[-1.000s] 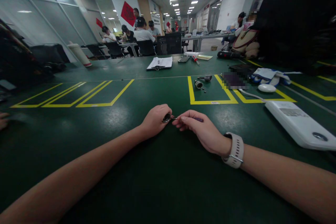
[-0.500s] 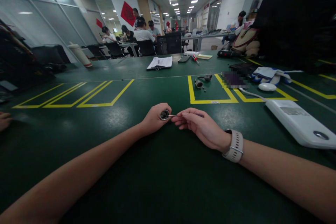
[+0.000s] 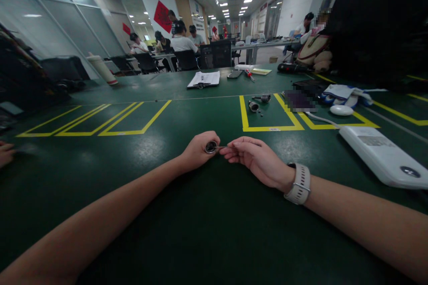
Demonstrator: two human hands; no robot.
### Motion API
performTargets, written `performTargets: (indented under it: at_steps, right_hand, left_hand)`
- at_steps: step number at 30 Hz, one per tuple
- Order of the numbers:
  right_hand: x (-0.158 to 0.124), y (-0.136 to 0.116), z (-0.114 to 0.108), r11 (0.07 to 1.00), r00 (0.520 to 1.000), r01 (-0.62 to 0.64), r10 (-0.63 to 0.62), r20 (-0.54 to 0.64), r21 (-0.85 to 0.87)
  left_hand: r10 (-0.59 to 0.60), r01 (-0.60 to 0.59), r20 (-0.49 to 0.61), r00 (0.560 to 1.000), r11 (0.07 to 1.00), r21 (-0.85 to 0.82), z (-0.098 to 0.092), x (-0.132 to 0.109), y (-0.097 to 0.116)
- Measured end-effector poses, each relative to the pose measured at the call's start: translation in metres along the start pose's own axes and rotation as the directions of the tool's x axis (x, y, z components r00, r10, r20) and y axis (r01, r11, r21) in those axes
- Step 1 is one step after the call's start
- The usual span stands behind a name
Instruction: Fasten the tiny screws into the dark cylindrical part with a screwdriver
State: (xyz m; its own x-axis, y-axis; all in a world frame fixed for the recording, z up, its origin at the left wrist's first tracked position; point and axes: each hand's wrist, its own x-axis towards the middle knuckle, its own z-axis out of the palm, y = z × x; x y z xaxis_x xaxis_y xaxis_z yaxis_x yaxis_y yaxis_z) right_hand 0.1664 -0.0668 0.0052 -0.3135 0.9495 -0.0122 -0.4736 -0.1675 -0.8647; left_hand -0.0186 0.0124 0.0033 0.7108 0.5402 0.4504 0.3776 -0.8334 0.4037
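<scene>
My left hand is curled round a small round metal part, its open end turned toward me. My right hand, with a pale watch on the wrist, pinches a thin metal tool whose tip reaches into the part. Both hands meet just above the green table, in the middle of the view. Farther off, inside a yellow-marked box, lie more small metal parts and a cylindrical piece.
A white flat device lies at the right, with a white mouse and gloves behind it. A clipboard, a phone and a screwdriver lie farther back. Another person's hand rests at the left edge. People sit at distant desks.
Both hands rose slightly off the table, and the left hand turned the round part so that its open end faces me. In the last half second hardly anything moved.
</scene>
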Motion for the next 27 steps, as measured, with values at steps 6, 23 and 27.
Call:
performTargets:
  at_steps: [6, 23, 27]
  right_hand:
    - [-0.0003, -0.0015, 0.0, 1.0, 1.0, -0.008, 0.008, 0.019, 0.012]
    - [-0.0057, -0.0012, 0.0028, 0.995, 0.992, 0.094, -0.097, -0.085, -0.036]
    - [-0.0062, -0.0012, 0.006, 0.991, 0.986, 0.097, -0.108, -0.128, -0.09]
  left_hand:
    - [0.001, 0.0, 0.013, 1.0, 0.998, -0.07, -0.0009, 0.0008, 0.0005]
    - [-0.054, 0.055, 0.025, 0.998, 0.998, -0.028, -0.0004, 0.0001, 0.0006]
    - [-0.046, 0.047, 0.032, 0.998, 0.999, -0.014, 0.0002, 0.0, -0.0004]
